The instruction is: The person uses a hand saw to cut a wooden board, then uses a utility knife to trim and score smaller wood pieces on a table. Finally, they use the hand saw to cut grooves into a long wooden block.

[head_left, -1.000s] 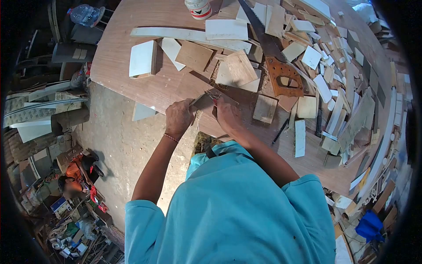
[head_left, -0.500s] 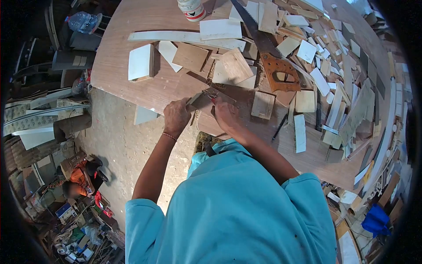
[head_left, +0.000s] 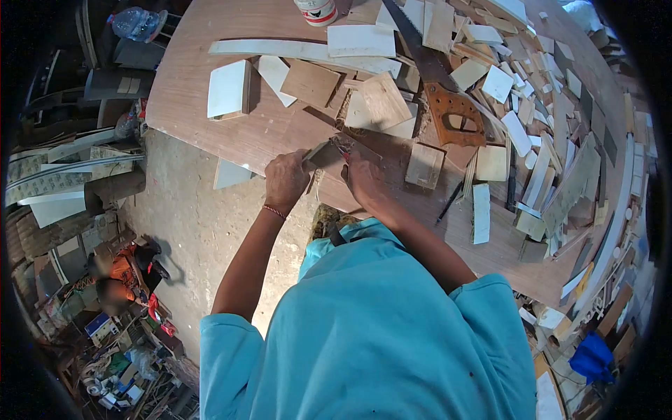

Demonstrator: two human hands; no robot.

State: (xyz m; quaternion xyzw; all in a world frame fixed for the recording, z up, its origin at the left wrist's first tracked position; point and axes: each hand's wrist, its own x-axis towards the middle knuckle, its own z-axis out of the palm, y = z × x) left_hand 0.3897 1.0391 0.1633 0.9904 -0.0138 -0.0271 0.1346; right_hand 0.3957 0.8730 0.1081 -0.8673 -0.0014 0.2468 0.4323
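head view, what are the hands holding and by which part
Left hand: a wooden piece, apparently by its left side. Right hand: a red-handled tool, type unclear, by its handle.

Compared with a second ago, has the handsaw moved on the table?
No. Judged against the wooden block near its handle, the handsaw keeps its place on the table; only the whole view shifted slightly.

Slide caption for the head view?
Left hand on a wood piece, right hand holding a red-handled tool, handsaw lying among wood offcuts.
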